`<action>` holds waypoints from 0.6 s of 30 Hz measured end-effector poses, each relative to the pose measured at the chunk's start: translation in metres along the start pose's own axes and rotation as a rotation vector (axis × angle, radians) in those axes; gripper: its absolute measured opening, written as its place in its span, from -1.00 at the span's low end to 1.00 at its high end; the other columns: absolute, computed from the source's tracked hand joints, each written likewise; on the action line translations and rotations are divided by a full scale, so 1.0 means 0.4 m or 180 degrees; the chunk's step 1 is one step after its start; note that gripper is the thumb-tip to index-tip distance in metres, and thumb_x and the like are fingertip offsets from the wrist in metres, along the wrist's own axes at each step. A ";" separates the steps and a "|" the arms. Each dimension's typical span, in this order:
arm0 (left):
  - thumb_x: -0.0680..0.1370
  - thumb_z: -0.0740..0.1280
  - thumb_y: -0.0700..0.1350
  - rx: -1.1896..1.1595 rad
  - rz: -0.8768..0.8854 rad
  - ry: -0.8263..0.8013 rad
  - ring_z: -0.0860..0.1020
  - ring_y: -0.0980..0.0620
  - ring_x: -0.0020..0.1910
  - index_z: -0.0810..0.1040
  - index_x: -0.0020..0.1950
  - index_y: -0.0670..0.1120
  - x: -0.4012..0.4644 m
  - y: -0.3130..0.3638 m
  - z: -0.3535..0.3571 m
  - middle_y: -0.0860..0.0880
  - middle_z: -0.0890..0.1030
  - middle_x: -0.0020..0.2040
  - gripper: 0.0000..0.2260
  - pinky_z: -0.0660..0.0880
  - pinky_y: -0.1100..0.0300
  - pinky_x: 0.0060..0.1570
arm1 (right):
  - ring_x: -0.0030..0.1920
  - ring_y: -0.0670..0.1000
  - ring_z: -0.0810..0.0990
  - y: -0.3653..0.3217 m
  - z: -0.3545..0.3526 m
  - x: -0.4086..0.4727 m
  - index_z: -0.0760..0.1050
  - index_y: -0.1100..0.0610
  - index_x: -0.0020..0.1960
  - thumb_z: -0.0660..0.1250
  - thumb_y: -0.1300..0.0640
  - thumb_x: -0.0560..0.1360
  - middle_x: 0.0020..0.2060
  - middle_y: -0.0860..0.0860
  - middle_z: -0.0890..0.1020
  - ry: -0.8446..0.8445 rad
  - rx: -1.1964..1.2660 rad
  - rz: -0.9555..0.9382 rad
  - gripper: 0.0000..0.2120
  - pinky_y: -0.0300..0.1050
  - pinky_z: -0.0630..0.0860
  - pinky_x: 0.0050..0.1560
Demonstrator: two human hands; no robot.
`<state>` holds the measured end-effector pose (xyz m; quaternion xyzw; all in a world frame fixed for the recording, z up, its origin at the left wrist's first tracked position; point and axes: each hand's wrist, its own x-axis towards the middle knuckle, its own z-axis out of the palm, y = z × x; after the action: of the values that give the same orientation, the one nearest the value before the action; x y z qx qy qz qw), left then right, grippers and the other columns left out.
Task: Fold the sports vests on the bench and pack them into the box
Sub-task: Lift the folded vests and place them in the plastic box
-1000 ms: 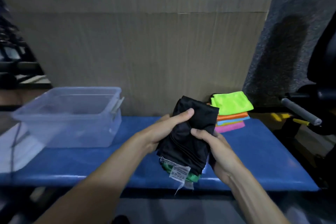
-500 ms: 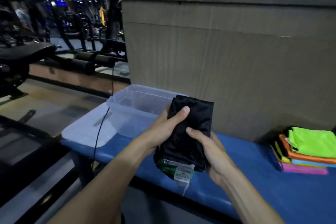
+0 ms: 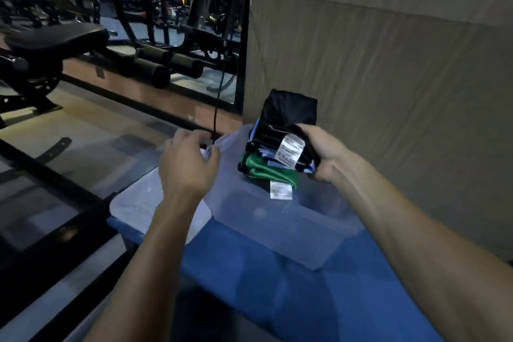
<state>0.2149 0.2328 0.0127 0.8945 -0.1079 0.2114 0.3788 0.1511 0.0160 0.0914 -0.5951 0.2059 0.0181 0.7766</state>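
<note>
At the bottom of the frame two bare forearms reach forward over the blue bench (image 3: 291, 286), whose padded top fills the lower centre. On the bench stands the clear plastic box (image 3: 283, 228), its near wall just above the bare padding; what looks like its translucent lid (image 3: 138, 203) lies at its left, at the bench's end.

Above the box, right of centre, the right hand (image 3: 323, 155) grips a folded bundle of sports vests (image 3: 280, 144), fingers curled round its right side. The bundle is black at the top with a green layer lower down, and two white care labels hang from it, one in the middle and one at its lower edge. It is held over the box's far part, not resting on anything visible.

The left hand (image 3: 188, 161) is left of centre, fingers loosely bent near the box's far left rim; motion blur hides whether it touches or holds anything.

Behind the bundle a brown panelled wall (image 3: 388, 64) fills the upper right. In the upper left stand a black weight bench (image 3: 50, 44) and dark gym machines.
</note>
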 end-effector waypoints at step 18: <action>0.50 0.48 -0.08 -0.0908 -0.0265 -0.0535 0.63 0.01 -0.35 0.58 -0.04 0.01 -0.006 -0.034 0.021 -0.01 0.64 -0.40 -0.89 0.54 0.13 -0.27 | -0.06 0.19 0.61 0.209 -0.064 0.218 0.56 0.20 0.08 0.40 0.15 0.43 -0.04 0.23 0.63 0.0215 -0.1314 0.0897 -0.76 0.15 0.55 0.06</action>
<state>0.2199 0.2362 -0.0024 0.8499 -0.1310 0.1025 0.5000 0.2001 -0.0023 -0.0203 -0.7068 0.3046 0.1480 0.6211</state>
